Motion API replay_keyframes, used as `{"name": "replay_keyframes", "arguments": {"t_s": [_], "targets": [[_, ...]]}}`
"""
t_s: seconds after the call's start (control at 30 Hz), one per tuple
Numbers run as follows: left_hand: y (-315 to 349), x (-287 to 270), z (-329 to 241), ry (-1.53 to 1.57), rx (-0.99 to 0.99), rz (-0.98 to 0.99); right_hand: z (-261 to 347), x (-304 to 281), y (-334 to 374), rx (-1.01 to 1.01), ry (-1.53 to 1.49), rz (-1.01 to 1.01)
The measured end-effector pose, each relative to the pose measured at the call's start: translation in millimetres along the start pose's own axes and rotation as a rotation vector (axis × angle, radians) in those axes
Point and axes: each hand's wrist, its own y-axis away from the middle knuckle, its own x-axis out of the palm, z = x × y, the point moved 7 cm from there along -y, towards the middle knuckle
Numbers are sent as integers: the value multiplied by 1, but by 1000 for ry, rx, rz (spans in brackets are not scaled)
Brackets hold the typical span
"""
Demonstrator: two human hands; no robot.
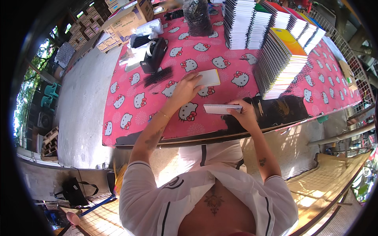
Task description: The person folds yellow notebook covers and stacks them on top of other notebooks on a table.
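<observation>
My left hand [188, 87] is closed on the left end of a small notepad [210, 78] with white pages and a yellow edge, just over the pink cloth. Nearer to me, my right hand [245, 116] grips a second small notepad [220, 108] by its right end, thumb on the near side. This one is tilted so that its white side shows as a narrow strip. The two pads are apart. To the right of my hands stands a tall stack of spiral notebooks [280, 65] with a yellow-orange cover on top.
More spiral notebook stacks [237, 27] line the far right of the table [153, 106]. A black tape dispenser [154, 55] and a black bristly strip [158, 77] lie at the left. Behind are a dark plastic-wrapped bundle [197, 17] and a cardboard box [130, 23].
</observation>
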Motion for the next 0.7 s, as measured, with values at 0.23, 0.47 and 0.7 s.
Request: {"name": "replay_keyframes", "arguments": {"t_s": [0.23, 0.47, 0.7], "targets": [[12, -10, 14, 47, -87, -85, -13, 3, 6, -10, -200, -24], [35, -28, -102, 0, 67, 39, -23, 5, 9, 118, -561, 36], [71, 41, -87, 390, -354, -197, -11, 22, 16, 59, -273, -60]]}}
